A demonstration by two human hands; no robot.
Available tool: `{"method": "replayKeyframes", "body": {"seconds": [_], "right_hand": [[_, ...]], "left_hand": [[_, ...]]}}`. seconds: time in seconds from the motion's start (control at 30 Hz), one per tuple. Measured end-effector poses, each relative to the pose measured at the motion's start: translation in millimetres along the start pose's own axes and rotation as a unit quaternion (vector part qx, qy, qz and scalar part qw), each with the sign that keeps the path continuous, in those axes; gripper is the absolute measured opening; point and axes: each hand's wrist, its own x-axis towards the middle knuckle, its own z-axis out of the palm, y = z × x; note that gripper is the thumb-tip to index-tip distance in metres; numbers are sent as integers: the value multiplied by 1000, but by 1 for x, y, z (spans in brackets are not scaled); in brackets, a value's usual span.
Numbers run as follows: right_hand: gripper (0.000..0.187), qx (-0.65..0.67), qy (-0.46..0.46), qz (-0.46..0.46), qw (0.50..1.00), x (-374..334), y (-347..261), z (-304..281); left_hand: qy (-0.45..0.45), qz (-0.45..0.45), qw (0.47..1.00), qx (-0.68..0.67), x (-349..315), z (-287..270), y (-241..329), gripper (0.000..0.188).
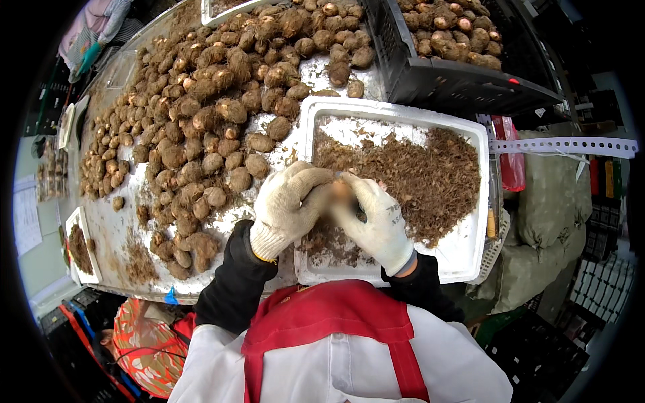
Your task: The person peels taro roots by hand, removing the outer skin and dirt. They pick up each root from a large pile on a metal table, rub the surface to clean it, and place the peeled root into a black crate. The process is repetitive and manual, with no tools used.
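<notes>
"Tuber (342, 193), blurred: what holds it?"

"Left hand (287, 203) and right hand (378, 220), both closed around it, above the tray (483, 195)."

"How will it handle?"

"Probably light, firm, gritty, judging by the hairy heap (201, 123) beyond; I'd hold it lightly round its middle."

Shows a glossy red plastic bag (510, 171) beside bulky grey-green sacks (551, 201) at right, with a white perforated strip (571, 146) crossing the bag; includes, at left, white paper sheets (27, 216) and a person in orange patterned clothing (149, 349).
</notes>
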Motion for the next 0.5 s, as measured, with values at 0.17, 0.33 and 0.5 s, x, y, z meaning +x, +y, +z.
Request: {"method": "replayKeyframes", "body": {"seconds": [0.17, 0.33, 0.5], "right_hand": [[52, -3, -68, -13, 998, 1, -6, -15], [57, 157, -79, 5, 984, -2, -18, -24], [55, 23, -20, -42, 999, 4, -6, -14]], "left_hand": [[-45, -11, 999, -21, 2, 0, -13, 12], [-52, -169, 982, -71, -1, 19, -35, 27], [-66, -336, 774, -532, -14, 26, -19, 51]]}}
